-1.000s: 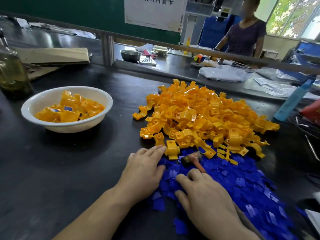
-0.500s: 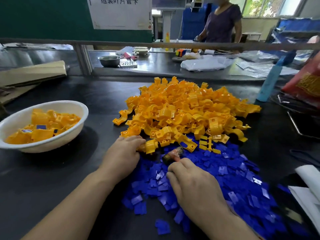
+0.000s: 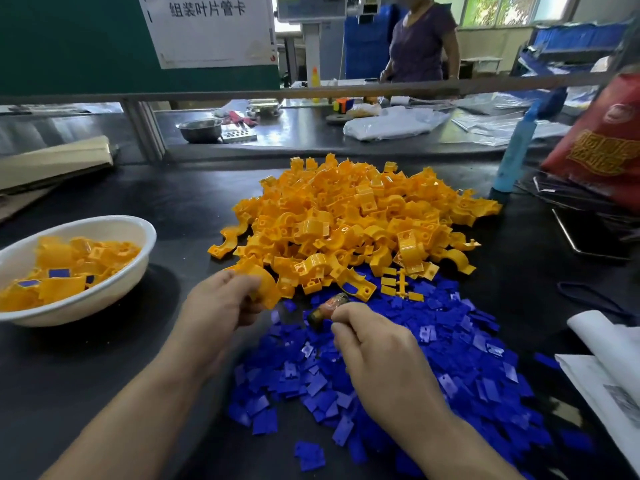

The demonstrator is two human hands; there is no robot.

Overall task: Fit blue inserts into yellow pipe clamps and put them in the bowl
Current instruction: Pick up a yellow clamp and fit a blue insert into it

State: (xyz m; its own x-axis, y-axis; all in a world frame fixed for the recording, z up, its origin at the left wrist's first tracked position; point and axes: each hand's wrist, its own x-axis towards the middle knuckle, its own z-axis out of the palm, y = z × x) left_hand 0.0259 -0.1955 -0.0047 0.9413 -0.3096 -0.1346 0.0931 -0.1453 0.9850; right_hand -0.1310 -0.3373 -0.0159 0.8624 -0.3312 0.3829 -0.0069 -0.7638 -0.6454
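Clamp (image 3: pixel 265 284) held left, inserts (image 3: pixel 450 362) under right.
Left grip (image 3: pixel 221 303) pinches one clamp, just left of right grip (image 3: pixel 377 344), whose fingers curl round a small tool (image 3: pixel 329 306) above the inserts; bowl (image 3: pixel 90 304) lies further left, nearer the left grip.

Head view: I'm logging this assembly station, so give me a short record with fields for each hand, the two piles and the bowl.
left hand: pinches one yellow clamp at the near edge of the pile; blurred
right hand: fingers curled round a small tool, over the inserts
clamp pile: loose yellow clamps, mid-table
blue inserts: flat heap, nearer than the clamp pile and touching it
bowl: white, on the left, partly filled with fitted clamps, some showing blue
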